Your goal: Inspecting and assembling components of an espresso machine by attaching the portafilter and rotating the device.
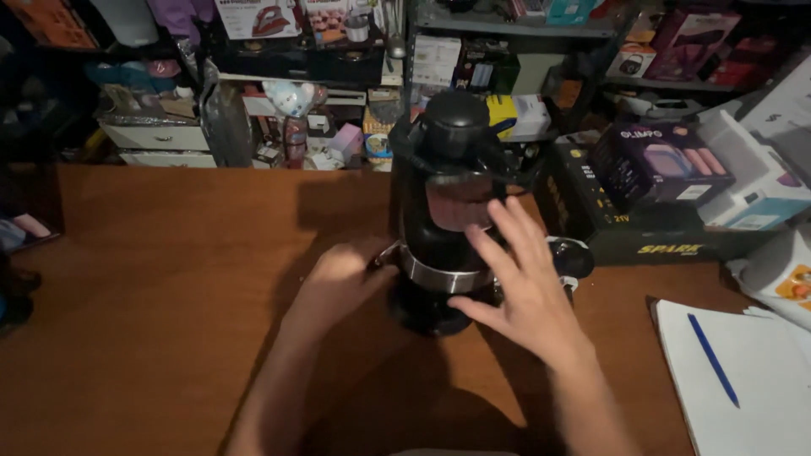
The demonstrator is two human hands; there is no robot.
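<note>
Two hands at a black coffee maker (448, 211) on a wooden table (169, 279) — left hand (338, 283) gripping its metal band (439, 279) at nine o'clock, right hand (519, 283) spread open, fingers against its front at three o'clock.

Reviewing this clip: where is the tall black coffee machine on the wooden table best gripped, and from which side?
Probably low on the black coffee machine, at its metal band, with a hand on either side. It stands upright, tall and top-heavy, and the left hand is already at that band.

Coffee machine (448, 211): glossy black plastic body, with a polished metal band (443, 279) around its lower part. Table (169, 279): smooth brown wood, faint sheen. Sheet (743, 397): matt white paper, carrying a blue plastic pen (712, 359).
</note>
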